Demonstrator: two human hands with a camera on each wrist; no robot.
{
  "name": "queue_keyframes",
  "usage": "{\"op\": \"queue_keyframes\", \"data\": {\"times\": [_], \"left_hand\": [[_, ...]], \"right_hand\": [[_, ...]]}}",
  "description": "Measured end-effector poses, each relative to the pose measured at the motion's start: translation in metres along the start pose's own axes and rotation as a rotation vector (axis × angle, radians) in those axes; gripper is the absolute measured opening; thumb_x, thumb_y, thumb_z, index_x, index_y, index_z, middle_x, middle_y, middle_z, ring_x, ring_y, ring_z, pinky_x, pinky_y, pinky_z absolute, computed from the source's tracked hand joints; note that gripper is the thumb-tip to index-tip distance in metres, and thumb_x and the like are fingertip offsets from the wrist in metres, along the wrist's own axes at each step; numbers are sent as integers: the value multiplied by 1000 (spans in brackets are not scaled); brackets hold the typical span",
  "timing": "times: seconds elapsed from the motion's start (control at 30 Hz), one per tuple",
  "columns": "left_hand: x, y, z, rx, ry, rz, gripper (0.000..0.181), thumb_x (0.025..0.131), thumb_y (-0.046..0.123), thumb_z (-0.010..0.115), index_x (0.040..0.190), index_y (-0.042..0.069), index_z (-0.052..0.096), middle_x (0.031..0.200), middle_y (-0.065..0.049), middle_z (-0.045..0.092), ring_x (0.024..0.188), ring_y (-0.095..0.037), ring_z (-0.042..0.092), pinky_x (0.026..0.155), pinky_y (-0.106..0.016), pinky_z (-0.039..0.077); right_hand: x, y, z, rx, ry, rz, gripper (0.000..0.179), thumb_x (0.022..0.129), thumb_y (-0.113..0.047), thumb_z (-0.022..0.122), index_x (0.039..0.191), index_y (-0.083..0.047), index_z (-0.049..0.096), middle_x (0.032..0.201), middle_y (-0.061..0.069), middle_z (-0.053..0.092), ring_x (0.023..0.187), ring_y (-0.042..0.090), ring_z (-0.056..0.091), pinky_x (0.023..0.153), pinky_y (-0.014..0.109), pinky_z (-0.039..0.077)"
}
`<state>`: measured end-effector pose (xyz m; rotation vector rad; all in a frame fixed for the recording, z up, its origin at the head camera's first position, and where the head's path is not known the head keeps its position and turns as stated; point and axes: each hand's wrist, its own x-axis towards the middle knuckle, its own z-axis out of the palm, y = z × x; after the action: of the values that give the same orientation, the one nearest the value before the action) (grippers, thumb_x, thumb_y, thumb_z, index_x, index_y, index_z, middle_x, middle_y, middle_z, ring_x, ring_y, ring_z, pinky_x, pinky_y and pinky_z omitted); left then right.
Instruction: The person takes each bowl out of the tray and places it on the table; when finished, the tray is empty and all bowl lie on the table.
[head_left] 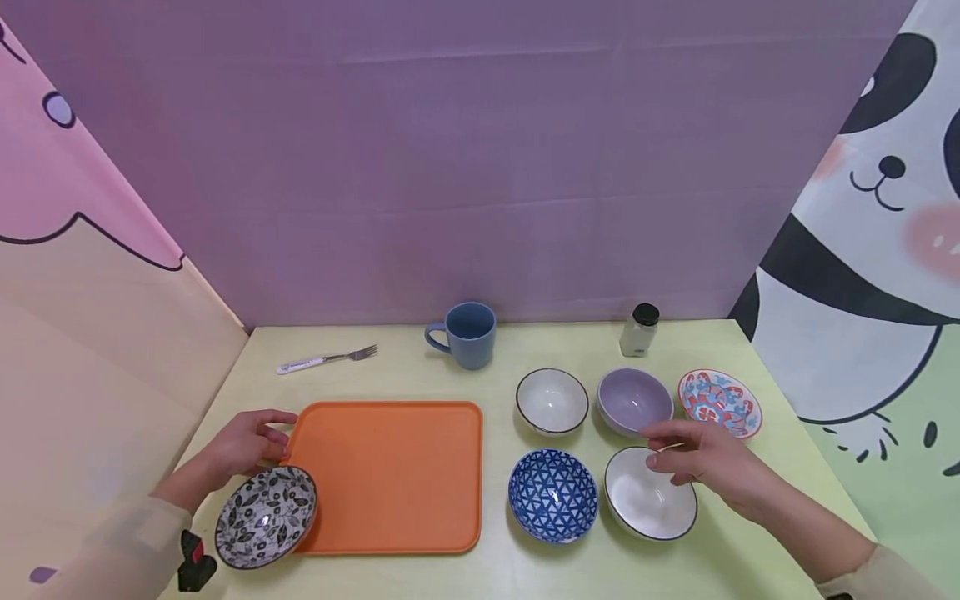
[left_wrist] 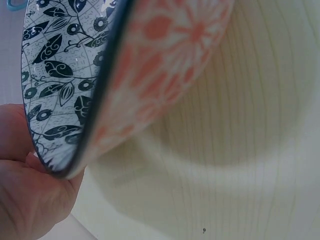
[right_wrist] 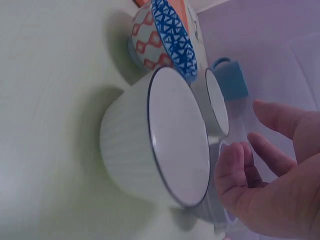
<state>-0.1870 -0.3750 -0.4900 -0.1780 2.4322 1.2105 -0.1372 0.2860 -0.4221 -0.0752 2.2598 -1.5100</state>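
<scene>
Beside the left edge of the orange tray [head_left: 386, 479] is my left hand [head_left: 243, 446], its fingertips right at the rim. A bowl with black floral print [head_left: 266, 517] overlaps that hand from the near side; its outside shows red patterns in the left wrist view, where it hides part of the hand. My right hand [head_left: 705, 462] hovers with loosely bent fingers over the rim of a white, dark-rimmed bowl [head_left: 651, 496], holding nothing. Around it are a lavender bowl [head_left: 633, 400], a blue patterned bowl [head_left: 552, 496] and a smaller white bowl [head_left: 552, 400].
A blue mug [head_left: 471, 336] stands at the table's back, with a fork [head_left: 327, 359] to its left. Towards the right are a black-lidded jar [head_left: 640, 331] and a red-and-blue patterned dish [head_left: 720, 403]. A purple backdrop [head_left: 480, 167] rises behind the table.
</scene>
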Motion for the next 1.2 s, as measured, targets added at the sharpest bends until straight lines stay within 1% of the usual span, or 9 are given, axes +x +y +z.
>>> {"op": "queue_keyframes", "data": {"times": [0.13,0.2,0.37,0.53,0.7,0.8,0.87,1.07,1.2], "left_hand": [[1,-1,1,1,3,4,57,95,0,63,148,-6,43,109,-18,66,88,-23,71,74,-41,62],[2,-1,0,3,5,6,57,95,0,62,148,-6,43,108,-18,66,88,-24,71,74,-41,62],[3,0,0,8,6,11,56,95,0,61,148,-5,43,108,-17,67,88,-24,71,73,-41,62],[3,4,-1,8,-1,11,56,95,0,61,147,-6,43,107,-17,67,88,-23,71,73,-42,62],[3,3,-2,2,-6,10,56,94,0,62,147,-7,43,107,-17,67,88,-23,71,72,-41,62],[4,1,-1,-3,-5,9,57,94,-1,62,147,-7,43,107,-17,67,88,-23,71,72,-42,62],[4,0,0,-4,-3,8,56,94,-1,62,147,-7,43,107,-17,67,88,-23,71,72,-41,62],[3,0,1,0,-1,6,56,94,0,63,147,-6,44,108,-17,68,88,-23,71,72,-41,62],[2,0,0,2,1,8,56,94,0,63,147,-6,44,109,-17,68,88,-23,71,72,-41,62]], "right_hand": [[12,-13,15,-9,-33,-37,57,89,-19,78,138,4,59,129,21,65,102,18,65,81,38,59],[19,-18,24,-7,-64,-68,56,90,-17,78,138,3,60,132,24,63,104,20,65,81,38,59],[33,-30,46,23,-131,-135,56,89,-12,76,140,5,58,127,22,63,103,21,67,85,36,60],[45,-42,70,33,-147,-141,58,87,-14,80,140,2,60,123,17,65,103,21,70,87,37,60],[61,-53,93,-11,-167,-171,55,86,-19,82,136,-6,65,121,11,69,108,23,68,88,36,60],[70,-59,106,-19,-194,-190,53,86,-19,82,135,-9,67,120,10,70,105,22,69,88,35,60],[75,-63,114,-17,-215,-201,53,86,-18,82,136,-8,66,119,11,70,103,20,70,88,35,60],[87,-78,138,-15,-252,-193,52,88,-18,81,137,-9,66,118,7,71,102,18,72,88,35,61],[95,-87,157,-21,-278,-181,50,88,-16,81,135,-10,67,118,6,71,101,18,72,85,37,61]]}}
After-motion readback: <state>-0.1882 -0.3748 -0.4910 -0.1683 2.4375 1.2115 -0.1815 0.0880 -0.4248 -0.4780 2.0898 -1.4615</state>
